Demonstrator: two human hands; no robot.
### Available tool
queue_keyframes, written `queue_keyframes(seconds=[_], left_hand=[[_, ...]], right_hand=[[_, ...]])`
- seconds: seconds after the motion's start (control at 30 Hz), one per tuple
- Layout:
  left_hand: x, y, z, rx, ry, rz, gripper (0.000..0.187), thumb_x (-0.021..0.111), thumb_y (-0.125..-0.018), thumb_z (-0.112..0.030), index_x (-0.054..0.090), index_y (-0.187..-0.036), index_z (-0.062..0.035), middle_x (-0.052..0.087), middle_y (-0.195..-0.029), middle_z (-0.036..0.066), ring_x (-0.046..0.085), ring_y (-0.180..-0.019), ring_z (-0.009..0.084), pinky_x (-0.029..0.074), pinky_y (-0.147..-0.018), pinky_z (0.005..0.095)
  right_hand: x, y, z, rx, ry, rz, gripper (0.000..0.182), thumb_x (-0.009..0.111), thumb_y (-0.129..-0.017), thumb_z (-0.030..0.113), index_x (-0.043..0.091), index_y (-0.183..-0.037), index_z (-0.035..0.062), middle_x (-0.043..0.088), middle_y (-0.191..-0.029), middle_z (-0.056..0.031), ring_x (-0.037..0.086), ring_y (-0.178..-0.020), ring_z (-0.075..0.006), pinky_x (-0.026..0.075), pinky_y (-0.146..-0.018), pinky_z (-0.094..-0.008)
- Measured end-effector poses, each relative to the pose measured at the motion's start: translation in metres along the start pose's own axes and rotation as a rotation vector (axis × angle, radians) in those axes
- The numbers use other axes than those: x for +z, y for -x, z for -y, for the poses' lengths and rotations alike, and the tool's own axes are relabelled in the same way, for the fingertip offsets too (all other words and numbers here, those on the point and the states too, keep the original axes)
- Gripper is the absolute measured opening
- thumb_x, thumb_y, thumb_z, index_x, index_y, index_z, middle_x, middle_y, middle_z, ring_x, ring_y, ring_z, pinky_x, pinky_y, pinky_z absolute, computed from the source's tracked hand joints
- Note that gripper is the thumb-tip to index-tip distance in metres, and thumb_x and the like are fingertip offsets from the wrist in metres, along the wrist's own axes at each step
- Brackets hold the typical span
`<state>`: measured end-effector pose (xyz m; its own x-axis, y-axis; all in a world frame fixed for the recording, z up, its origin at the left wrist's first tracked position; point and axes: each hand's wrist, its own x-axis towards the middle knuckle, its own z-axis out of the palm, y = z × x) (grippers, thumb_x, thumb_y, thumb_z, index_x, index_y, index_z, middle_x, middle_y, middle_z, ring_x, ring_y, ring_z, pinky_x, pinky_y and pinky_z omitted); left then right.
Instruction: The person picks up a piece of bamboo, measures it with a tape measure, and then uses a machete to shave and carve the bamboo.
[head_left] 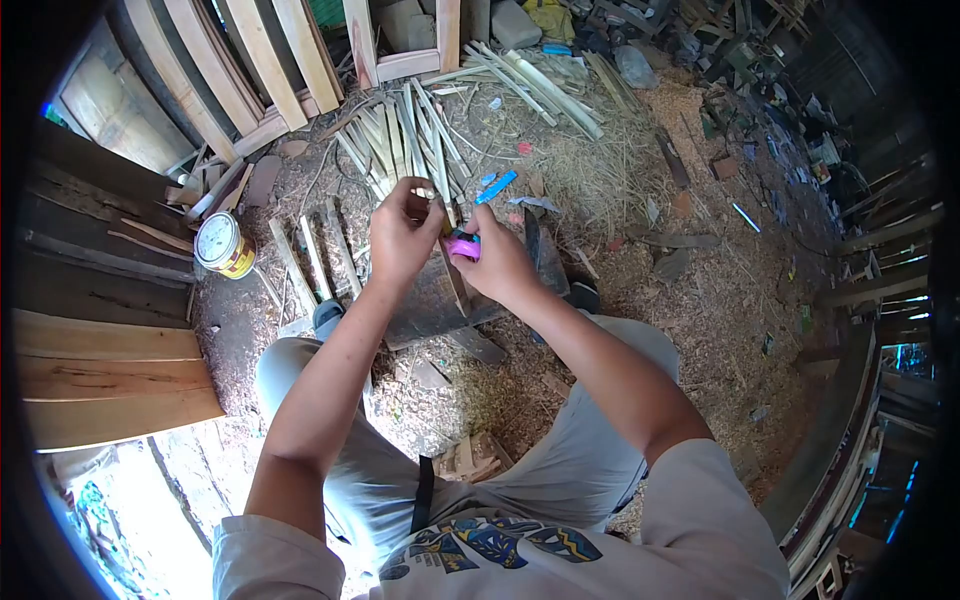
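In front of me my right hand [497,258] is closed around a small purple-pink thing [463,246] with a dark middle; its kind does not show clearly. A bright blue strip [496,187] overlaps the tip of that hand's thumb in this view. My left hand [405,232] is beside it, thumb and fingers bent together in a pinch; I cannot tell what is between them. A narrow wooden stick [458,287] runs below and between both hands, over a dark flat board [412,322] on the ground between my legs.
Split wooden strips [395,140] lie fanned out ahead, with longer pale strips [555,90] behind. A white and yellow bucket [225,246] stands left, near loose sticks [292,262]. Wooden frames [270,60] lean at the back left. Shavings [690,330] cover the ground.
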<state>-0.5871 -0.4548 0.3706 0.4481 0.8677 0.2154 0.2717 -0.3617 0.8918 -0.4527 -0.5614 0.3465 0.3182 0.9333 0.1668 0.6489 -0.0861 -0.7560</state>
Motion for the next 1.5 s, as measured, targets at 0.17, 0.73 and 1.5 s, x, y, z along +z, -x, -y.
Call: queue_keyframes(seconds=[0.17,0.73,1.5], left_hand=[[-0.001,-0.001,0.002,-0.024,0.112,-0.040,0.031,0.073,-0.094,-0.005,0.060,-0.121,0.0043,0.070,-0.085,0.008,0.069,-0.078,0.0113,0.056,-0.069,0.0282],[-0.066,-0.050,0.018,0.127,0.670,-0.313,0.017,0.071,-0.096,0.002,0.056,-0.092,-0.0048,0.062,-0.087,0.002,0.064,-0.076,0.0101,0.059,-0.071,0.0259],[-0.103,-0.054,0.023,0.016,0.868,-0.393,0.028,0.077,-0.094,-0.003,0.051,-0.096,-0.0127,0.066,-0.084,0.000,0.068,-0.080,0.0093,0.055,-0.067,0.0246]], right_hand=[[0.003,-0.004,-0.004,0.030,0.005,0.030,0.047,0.082,-0.080,0.014,0.047,-0.111,0.0055,0.069,-0.102,-0.0180,0.069,-0.097,-0.0433,0.054,-0.080,-0.0509],[-0.013,-0.008,-0.034,0.253,0.493,0.400,0.052,0.079,-0.072,0.024,0.067,-0.121,0.0148,0.072,-0.115,-0.0210,0.069,-0.111,-0.0381,0.055,-0.094,-0.0493],[-0.002,-0.007,-0.029,0.367,0.095,0.664,0.075,0.074,-0.074,0.027,0.058,-0.146,0.0119,0.067,-0.129,-0.0258,0.067,-0.115,-0.0386,0.053,-0.099,-0.0391]])
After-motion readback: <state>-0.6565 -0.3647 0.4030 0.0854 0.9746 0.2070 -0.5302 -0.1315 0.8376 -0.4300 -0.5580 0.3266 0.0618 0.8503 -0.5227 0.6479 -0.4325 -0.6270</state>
